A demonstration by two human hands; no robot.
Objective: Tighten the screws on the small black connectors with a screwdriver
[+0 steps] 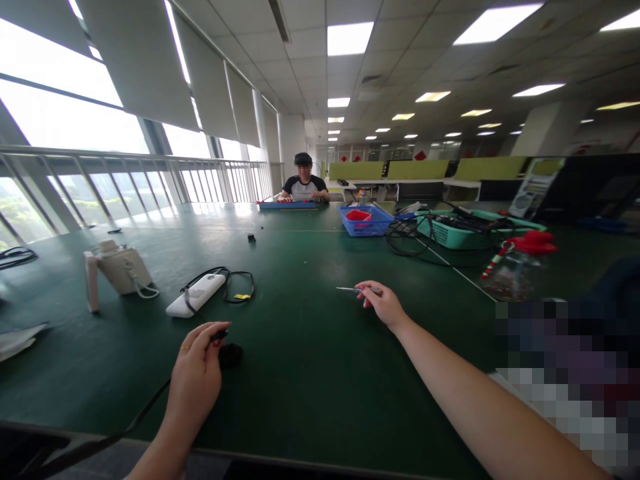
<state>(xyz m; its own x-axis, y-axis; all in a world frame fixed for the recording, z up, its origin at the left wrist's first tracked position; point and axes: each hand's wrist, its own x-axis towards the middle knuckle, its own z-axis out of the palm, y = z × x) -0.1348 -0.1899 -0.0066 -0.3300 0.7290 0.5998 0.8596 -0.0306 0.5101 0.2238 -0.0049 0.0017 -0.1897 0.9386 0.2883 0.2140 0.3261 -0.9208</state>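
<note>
My left hand (196,370) is closed with a small black piece (219,335) pinched between thumb and fingers; its exact kind does not show. Just right of it, a dark fuzzy lump (231,355) lies on the green tabletop (300,393). A flat black cord (143,415) passes behind my left wrist toward the lower left. Farther out to the right, my right hand (383,305) grips a thin screwdriver-like tool (347,289), its slim metal shaft pointing left just above the table. Part of its handle is hidden by my fingers.
Beyond my left hand lie a white power bank (197,295) with a black cable and a beige bottle (123,269). A blue basket (365,227), a green basket (450,233) with cables and a red-lidded jar (517,270) stand right. A person (305,181) sits at the far end.
</note>
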